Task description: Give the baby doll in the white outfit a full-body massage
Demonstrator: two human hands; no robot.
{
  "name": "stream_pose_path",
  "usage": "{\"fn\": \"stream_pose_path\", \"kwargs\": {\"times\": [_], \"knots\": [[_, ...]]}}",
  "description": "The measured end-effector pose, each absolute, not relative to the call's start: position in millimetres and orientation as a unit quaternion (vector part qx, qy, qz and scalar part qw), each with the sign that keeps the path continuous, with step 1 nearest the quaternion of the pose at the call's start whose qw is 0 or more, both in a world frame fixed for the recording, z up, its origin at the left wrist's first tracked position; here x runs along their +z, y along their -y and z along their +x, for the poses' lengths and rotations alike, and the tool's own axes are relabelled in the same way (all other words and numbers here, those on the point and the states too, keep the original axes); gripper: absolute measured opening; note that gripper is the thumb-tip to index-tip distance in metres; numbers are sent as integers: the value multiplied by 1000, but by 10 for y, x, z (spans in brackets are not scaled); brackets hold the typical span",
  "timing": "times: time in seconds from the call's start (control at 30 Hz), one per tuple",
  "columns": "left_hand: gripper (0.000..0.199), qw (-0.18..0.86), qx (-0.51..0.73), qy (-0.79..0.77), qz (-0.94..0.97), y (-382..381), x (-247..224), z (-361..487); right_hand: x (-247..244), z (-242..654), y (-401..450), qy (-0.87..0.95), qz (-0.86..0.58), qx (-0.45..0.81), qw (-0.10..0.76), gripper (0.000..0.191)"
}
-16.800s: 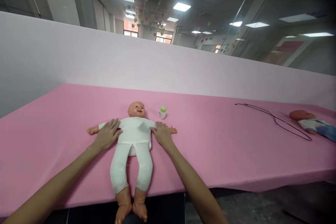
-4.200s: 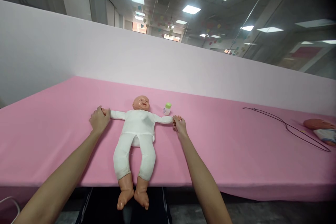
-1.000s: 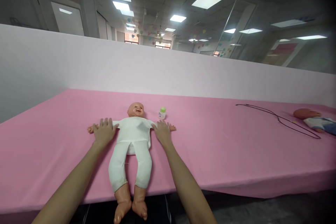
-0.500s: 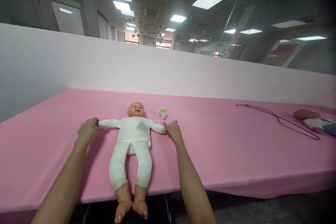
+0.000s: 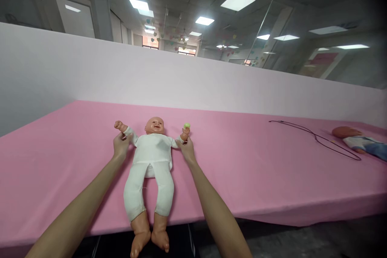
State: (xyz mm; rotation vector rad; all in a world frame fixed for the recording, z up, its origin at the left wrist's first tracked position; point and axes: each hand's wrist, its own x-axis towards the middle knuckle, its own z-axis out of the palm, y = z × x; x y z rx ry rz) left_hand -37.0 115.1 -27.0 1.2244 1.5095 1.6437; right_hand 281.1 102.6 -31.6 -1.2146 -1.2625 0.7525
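Observation:
A baby doll (image 5: 152,149) with a white cloth body lies face up on the pink-covered table (image 5: 248,161), its feet hanging over the front edge. My left hand (image 5: 121,145) is closed around the doll's arm on the left side, just below its raised plastic hand. On the other side, my right hand (image 5: 186,149) grips the doll's other arm near the wrist. Both doll arms are bent upward. Behind the doll's right-side hand shows the green lid of a small bottle (image 5: 187,125); the rest of it is hidden.
A black looped cord (image 5: 314,133) lies on the table to the right. Beyond it, at the far right, is a second doll (image 5: 359,139) in white and blue clothes. A low white wall (image 5: 193,82) with glass above runs behind the table.
Both my hands have moved inward, bending the doll's arms from stretched out sideways to raised upward. The doll's hand now covers most of the bottle.

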Motion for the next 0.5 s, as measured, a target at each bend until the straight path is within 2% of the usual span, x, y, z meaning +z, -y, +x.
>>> {"fn": "stream_pose_path", "kwargs": {"times": [0.1,0.17,0.3,0.5], "knots": [[36,316,627,-564,434,-1266,-273,-297,-314,2703,-1123,500,-519,335,607,62],[39,364,600,-571,426,-1353,-236,-287,-312,2662,-1224,486,-532,343,603,55],[39,428,533,-593,426,-1524,-149,-283,-295,2676,-1431,494,-593,363,522,34],[45,474,499,-566,454,-1549,-98,-350,-160,2782,-1466,501,-586,407,490,37]]}}
